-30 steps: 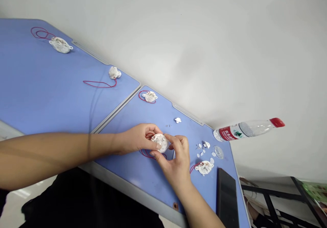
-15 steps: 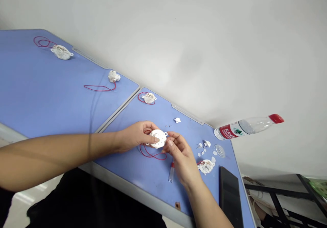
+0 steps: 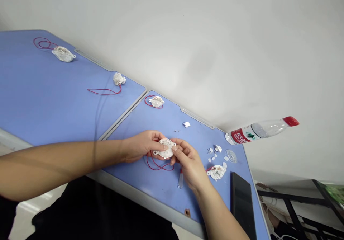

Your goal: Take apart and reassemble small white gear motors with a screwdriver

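Observation:
Between both hands, above the blue table, is a round white plastic module (image 3: 166, 149) with small side ears. A red wire (image 3: 158, 167) hangs from it. My left hand (image 3: 145, 146) grips its left side, thumb on top. On its right edge, my right hand (image 3: 188, 161) pinches with thumb and fingers. Partly behind my right hand lies a screwdriver (image 3: 180, 179) with a clear handle and a red collar. Small screws (image 3: 176, 130) and a white knob-like piece (image 3: 187, 124) lie beyond my hands.
To the right are another white module (image 3: 216, 172), small white discs (image 3: 213, 158), a clear round cover (image 3: 231, 156), a black phone (image 3: 242, 204) and a water bottle (image 3: 262, 130). Further modules with red wires (image 3: 156, 101) (image 3: 118, 79) (image 3: 63, 54) lie along the wall side.
The held module has been turned: its plain white face with holes was up, and now a mottled, clear-looking face shows. My right hand has closed onto its edge.

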A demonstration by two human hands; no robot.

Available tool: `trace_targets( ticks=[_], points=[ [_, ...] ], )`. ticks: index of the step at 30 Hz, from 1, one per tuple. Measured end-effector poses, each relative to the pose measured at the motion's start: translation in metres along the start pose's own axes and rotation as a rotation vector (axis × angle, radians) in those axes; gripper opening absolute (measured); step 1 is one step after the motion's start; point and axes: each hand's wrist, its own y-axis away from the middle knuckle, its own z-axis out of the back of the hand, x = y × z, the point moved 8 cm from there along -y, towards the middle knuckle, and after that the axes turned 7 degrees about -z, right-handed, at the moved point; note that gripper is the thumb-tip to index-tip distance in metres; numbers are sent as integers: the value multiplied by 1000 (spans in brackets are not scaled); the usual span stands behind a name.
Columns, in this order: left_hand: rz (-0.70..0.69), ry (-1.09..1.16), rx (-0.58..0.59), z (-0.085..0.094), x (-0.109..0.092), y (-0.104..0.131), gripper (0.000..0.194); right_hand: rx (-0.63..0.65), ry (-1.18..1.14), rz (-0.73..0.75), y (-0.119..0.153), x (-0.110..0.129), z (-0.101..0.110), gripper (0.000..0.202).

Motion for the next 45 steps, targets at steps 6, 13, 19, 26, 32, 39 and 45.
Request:
trace_targets(
  ticks=[6, 13, 19, 26, 32, 39, 45],
  points=[
    [33, -72, 21, 0, 2, -2, 35, -12, -24, -5, 0, -2, 1, 30],
    [-44, -235, 38, 3, -7, -4, 42, -45, -36, 44, -4, 1, 0, 31],
    [-121, -387, 46, 11, -27, -5, 54, -28, 8, 134, -7, 7, 1, 29],
    [-40, -459, 147, 2, -26, 0, 51, 54, -100, 112, -8, 15, 6, 32],
    [-147, -668, 91, 9, -44, 7, 36, 112, -134, 103, -8, 20, 6, 36],
    [-676, -1056, -317, 46, -85, 25, 14, 123, -165, 60, -13, 15, 9, 39],
    [-687, -993, -415, 25, -43, 66, 26, 67, -178, 62, -20, 8, 13, 40]
  ],
)
